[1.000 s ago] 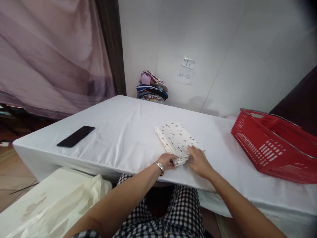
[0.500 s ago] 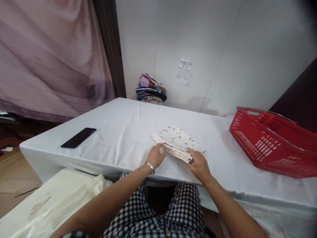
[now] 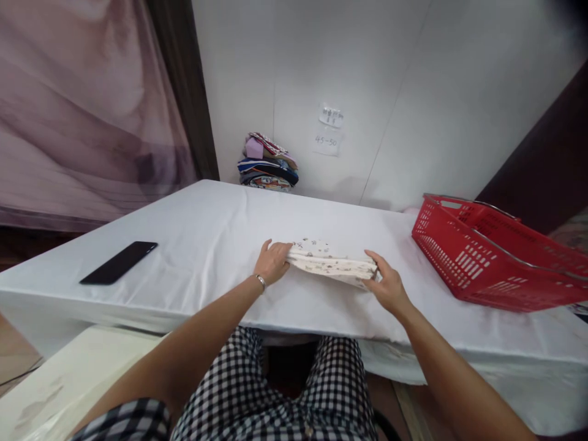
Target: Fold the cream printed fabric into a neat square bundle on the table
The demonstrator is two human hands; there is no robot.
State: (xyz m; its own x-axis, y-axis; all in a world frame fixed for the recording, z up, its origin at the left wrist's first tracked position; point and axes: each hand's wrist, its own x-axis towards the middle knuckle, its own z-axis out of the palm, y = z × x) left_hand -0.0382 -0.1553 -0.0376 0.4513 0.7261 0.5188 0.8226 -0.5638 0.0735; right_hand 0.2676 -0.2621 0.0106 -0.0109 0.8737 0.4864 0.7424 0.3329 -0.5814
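Observation:
A folded white cloth (image 3: 331, 264) with small dark prints is held in front of me, just above the white-covered table or touching it; I cannot tell which. Its stacked layers face me. My left hand (image 3: 273, 262), with a silver band at the wrist, grips the cloth's left end, fingers on top. At the other end, my right hand (image 3: 386, 283) pinches the right corner between thumb and fingers. What kind of fabric item it is does not show.
On the table (image 3: 206, 245) a black phone (image 3: 119, 263) lies at the left. A red plastic basket (image 3: 482, 257) with metal handles stands at the right. Folded clothes (image 3: 267, 165) are stacked at the back by the wall, near paper labels (image 3: 327, 141).
Both hands have moved apart to the ends of the cloth. The cloth has turned so its layered edge runs nearly level, facing me. The view has shifted slightly.

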